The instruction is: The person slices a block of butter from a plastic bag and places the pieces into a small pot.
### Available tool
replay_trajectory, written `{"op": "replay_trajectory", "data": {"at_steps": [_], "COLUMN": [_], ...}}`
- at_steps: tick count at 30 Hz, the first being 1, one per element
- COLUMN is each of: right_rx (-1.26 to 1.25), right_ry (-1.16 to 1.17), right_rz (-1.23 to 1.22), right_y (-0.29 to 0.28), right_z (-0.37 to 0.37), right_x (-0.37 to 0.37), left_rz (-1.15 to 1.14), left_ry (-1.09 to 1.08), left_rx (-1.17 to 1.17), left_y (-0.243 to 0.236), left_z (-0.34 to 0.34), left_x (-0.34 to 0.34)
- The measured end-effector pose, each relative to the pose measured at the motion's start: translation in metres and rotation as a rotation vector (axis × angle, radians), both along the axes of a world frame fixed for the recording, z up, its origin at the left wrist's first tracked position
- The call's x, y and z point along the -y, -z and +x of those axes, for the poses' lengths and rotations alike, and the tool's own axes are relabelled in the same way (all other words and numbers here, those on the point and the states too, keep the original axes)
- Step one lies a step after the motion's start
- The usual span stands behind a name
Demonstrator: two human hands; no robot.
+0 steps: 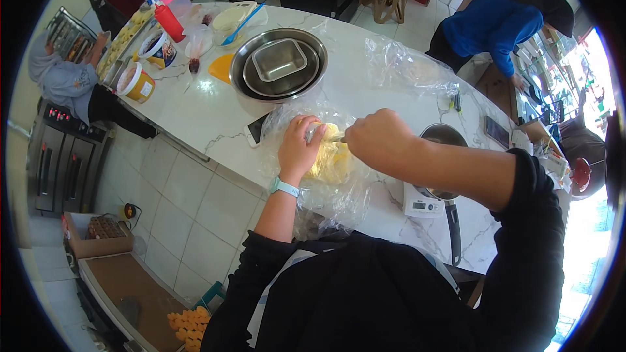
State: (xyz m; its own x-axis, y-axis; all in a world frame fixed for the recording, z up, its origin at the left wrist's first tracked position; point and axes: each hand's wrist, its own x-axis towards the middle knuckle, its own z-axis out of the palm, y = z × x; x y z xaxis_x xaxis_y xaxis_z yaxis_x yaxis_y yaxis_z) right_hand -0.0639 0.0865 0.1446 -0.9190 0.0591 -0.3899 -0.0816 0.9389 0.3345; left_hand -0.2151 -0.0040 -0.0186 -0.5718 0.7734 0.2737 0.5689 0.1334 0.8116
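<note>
My left hand (301, 145) is closed on a pale yellow block (329, 163), which looks like butter, in crumpled clear plastic wrap (339, 202) near the counter's front edge. My right hand (378, 137) grips a metal utensil (337, 137) whose tip is at the block; its blade or bowl is hard to make out. A white phone (253, 133) lies partly under the wrap. Right of my hands, a saucepan (443, 132) with a black handle sits on a white digital scale (417, 205), partly hidden by my forearm.
The marble counter (182, 111) holds nested steel bowls (279, 62), tubs (135, 83), a red squeeze bottle (168, 21), a plastic bag (407, 68) and a dark phone (495, 129). One person (65, 78) stands at the left, another (486, 26) bends at the back right. An oven (65, 163) stands lower left.
</note>
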Motion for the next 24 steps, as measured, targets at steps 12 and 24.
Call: {"op": "replay_trajectory", "data": {"at_steps": [12, 24], "right_rx": [-0.155, -0.005], "right_ry": [0.698, 0.81], "right_rz": [-0.844, -0.765], "right_y": [-0.02, -0.016], "right_z": [0.055, 0.015], "right_x": [0.006, -0.005], "left_rz": [-0.077, -0.071], "left_ry": [-0.122, -0.128], "left_rx": [0.081, 0.036], "left_y": [0.015, 0.004], "left_z": [-0.007, 0.003], "left_x": [0.001, -0.001]}}
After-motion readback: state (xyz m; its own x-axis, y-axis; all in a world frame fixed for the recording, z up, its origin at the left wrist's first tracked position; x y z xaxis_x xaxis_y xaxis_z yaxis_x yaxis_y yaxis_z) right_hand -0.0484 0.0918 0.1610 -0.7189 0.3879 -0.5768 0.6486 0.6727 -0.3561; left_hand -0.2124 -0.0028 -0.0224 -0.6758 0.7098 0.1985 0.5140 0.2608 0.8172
